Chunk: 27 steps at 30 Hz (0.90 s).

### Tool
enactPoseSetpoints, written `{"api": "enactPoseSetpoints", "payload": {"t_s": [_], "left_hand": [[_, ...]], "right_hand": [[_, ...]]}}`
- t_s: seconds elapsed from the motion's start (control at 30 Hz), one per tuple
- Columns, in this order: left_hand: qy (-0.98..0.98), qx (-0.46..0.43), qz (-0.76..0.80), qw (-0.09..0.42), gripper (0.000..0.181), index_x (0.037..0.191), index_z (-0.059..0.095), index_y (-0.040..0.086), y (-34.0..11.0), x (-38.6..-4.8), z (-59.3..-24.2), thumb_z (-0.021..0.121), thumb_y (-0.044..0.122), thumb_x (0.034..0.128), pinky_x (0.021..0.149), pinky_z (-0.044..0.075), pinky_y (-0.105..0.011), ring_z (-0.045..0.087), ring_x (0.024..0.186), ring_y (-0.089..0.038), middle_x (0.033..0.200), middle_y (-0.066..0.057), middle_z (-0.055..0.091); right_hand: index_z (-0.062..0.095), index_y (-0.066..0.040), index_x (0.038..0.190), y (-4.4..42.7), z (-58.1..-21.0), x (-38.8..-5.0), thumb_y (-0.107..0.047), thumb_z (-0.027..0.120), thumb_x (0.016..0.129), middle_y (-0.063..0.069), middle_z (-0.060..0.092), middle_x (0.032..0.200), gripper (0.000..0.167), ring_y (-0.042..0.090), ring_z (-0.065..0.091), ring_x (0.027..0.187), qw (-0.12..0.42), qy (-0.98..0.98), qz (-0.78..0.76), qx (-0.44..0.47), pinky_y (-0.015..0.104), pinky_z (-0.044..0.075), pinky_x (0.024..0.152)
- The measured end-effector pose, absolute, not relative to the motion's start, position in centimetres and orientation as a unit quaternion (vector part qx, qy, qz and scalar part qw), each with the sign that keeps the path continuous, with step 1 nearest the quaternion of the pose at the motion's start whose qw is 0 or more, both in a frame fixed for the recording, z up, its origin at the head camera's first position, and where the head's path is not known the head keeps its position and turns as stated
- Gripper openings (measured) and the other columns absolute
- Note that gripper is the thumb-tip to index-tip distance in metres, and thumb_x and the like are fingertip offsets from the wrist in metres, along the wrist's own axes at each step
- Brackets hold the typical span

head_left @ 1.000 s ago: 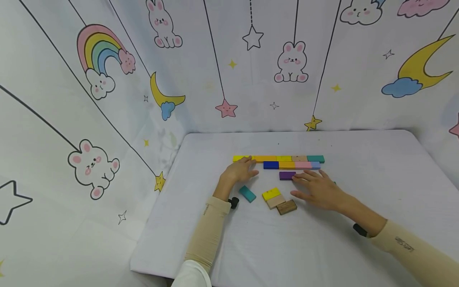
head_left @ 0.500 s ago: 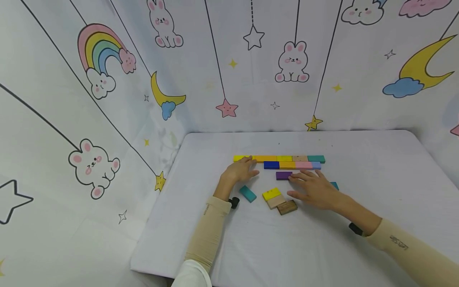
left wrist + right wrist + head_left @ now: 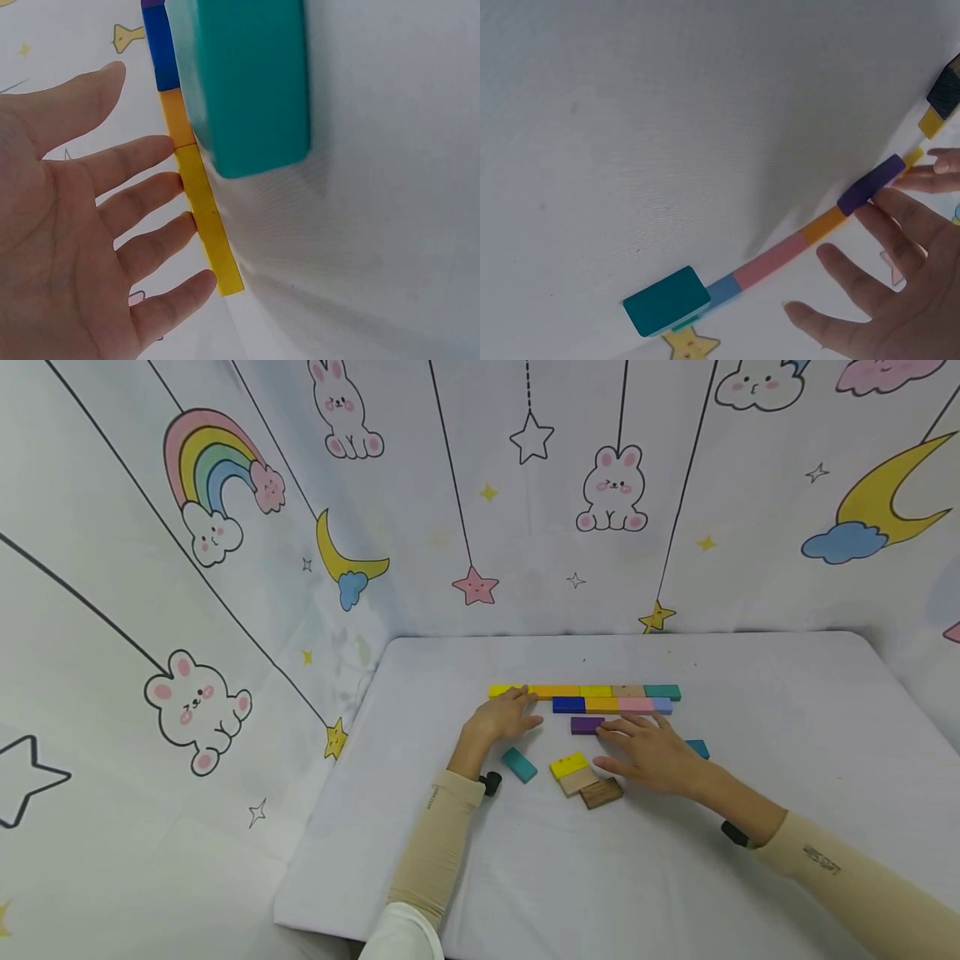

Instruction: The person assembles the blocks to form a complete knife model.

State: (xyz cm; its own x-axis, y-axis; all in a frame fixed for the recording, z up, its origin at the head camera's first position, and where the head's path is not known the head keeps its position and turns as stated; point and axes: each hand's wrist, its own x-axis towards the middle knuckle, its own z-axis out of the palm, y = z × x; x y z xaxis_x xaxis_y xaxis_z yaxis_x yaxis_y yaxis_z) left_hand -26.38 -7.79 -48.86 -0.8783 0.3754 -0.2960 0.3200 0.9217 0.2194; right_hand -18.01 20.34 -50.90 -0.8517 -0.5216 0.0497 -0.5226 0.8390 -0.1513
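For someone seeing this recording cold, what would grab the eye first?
Probably the two bright rows of blocks toward the far side of the white table. Next come the hands: the left hand at the back row's left end, the right hand touching a purple block in front of both rows. Behind, a cartoon rainbow stands out at upper left.

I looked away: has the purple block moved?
Yes, the purple block has moved left in the head view, judged against the dark blue block.
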Motion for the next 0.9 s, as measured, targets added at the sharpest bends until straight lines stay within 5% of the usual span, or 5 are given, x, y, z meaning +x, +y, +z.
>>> {"api": "enactPoseSetpoints", "payload": {"t_s": [0.9], "left_hand": [[0.968, 0.191, 0.060, 0.153, 0.063, 0.163, 0.038, 0.024, -7.8, -26.6, -49.0, 0.046, 0.055, 0.1087, 0.128, 0.024, -0.048, 0.029, 0.157, -0.024, 0.172, 0.001, 0.027]], "right_hand": [[0.059, -0.012, 0.150, 18.8, -50.9, -19.2, -0.056, 0.059, 0.103, 0.013, 0.056, 0.153, 0.064, 0.044, 0.040, 0.148, -0.003, -0.958, 0.068, 0.279, 0.080, 0.017, 0.116]]}}
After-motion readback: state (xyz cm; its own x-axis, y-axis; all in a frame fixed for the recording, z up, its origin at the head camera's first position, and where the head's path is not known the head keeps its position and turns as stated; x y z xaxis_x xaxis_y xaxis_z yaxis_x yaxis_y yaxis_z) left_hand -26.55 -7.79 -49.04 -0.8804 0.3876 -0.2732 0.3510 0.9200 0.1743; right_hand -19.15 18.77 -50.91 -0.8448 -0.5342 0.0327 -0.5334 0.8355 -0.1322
